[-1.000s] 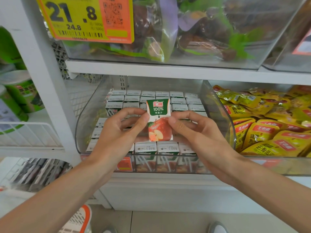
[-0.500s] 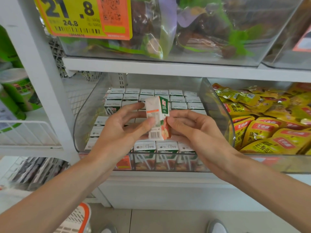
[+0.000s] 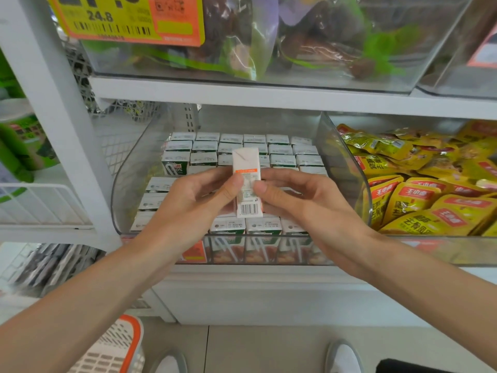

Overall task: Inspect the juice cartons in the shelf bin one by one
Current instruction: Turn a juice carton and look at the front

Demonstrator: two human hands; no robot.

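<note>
Here, at the centre of the frame, both hands hold one small white juice carton (image 3: pixel 247 181) upright. Its narrow side panel faces the camera, with an orange stripe across the middle and a barcode at the bottom. The left hand (image 3: pixel 188 208) grips the carton from the left, its thumb pressed on the facing panel and its fingers curled behind. The right hand (image 3: pixel 304 208) grips it from the right in the same way, thumb tip just beside the left thumb.

The carton is lifted clear above the clear plastic shelf bin (image 3: pixel 339 168), which fills the middle of the frame. In the bin, rows of green-and-white juice cartons (image 3: pixel 282 150) stand packed side by side, their flat tops showing. The front row shows through the bin's front wall, just below the hands.

At the right of the frame lies a heap of yellow foil snack pouches (image 3: pixel 419 208) with red labels. A white shelf board (image 3: pixel 269 96) runs across above the bin. At the upper left hangs a yellow and orange price label (image 3: pixel 129 20). In the lower left corner sits a white and orange plastic basket (image 3: pixel 118 348).
</note>
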